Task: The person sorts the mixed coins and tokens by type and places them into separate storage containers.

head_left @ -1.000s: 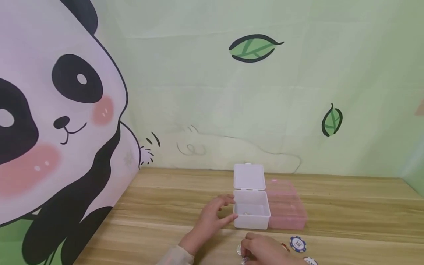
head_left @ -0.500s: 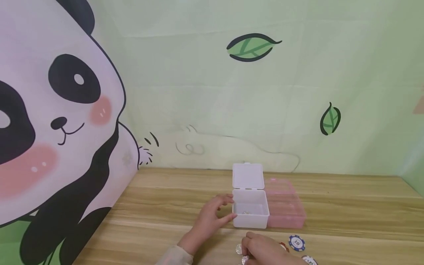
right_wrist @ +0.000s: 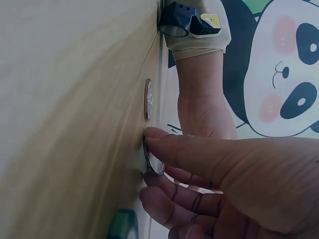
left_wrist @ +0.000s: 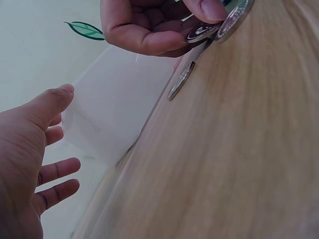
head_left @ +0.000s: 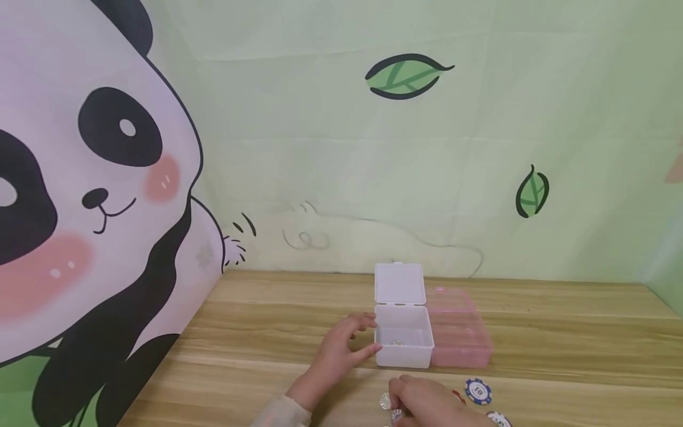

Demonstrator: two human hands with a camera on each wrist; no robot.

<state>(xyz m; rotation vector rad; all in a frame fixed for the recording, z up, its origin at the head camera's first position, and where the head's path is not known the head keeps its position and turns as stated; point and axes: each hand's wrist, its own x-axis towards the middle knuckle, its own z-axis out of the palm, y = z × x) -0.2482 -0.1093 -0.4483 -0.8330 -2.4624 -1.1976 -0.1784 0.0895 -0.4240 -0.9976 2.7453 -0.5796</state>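
My left hand (head_left: 341,350) reaches along the left side of a white plastic box (head_left: 404,356), with thumb and fingertips at its edge. The box's lid (head_left: 399,284) is raised, and something small and golden (head_left: 397,342) lies inside. In front of the box, my right hand (head_left: 429,404) pinches a silver coin (right_wrist: 155,162) at the tabletop, thumb on one face; the coin is tilted. A second silver coin (head_left: 385,401) lies flat beside the right fingertips. Another coin (left_wrist: 233,21) shows in the left wrist view.
A translucent pink box (head_left: 462,354) stands against the white box's right side. Right of my right hand lie a blue-rimmed poker chip (head_left: 478,391) marked 10, a white-and-dark chip (head_left: 498,418) and a partly covered red chip (head_left: 458,395). A panda-printed cloth (head_left: 299,148) backs the wooden table (head_left: 576,338).
The view has shifted slightly. The coin at my right fingertips has tipped a little, while the right hand stays nearly in place. My left hand keeps its position at the white box.
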